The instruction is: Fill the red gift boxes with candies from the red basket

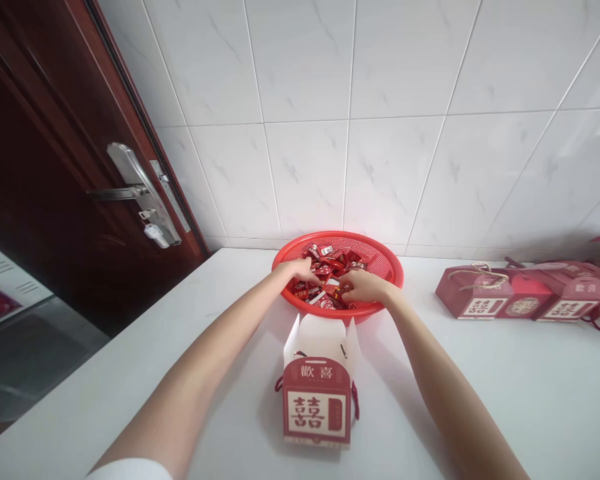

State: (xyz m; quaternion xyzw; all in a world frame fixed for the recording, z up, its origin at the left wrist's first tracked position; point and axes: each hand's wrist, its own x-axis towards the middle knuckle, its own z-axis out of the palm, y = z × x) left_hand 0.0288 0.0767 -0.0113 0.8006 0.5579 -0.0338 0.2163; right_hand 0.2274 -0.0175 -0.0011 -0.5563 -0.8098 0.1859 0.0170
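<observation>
A red plastic basket [391, 263] with mesh sides stands against the tiled wall and holds many red-wrapped candies [325, 303]. My left hand [300, 269] reaches over its left rim, fingers bent down among the candies. From the right, my right hand [363, 287] dips into the same pile with its fingers curled together. Whatever either hand grips is hidden by the fingers and wrappers. In front of the basket, nearer to me, a red and white gift box [317, 407] stands upright with its top flaps apart. Dark red cord hangs at its sides.
Several closed red gift boxes [523, 291] with cord handles sit in a row on the right of the white table [240, 427]. A dark red wooden door [45, 133] with a metal handle [143, 193] and keys stands at the left, beyond the table's edge.
</observation>
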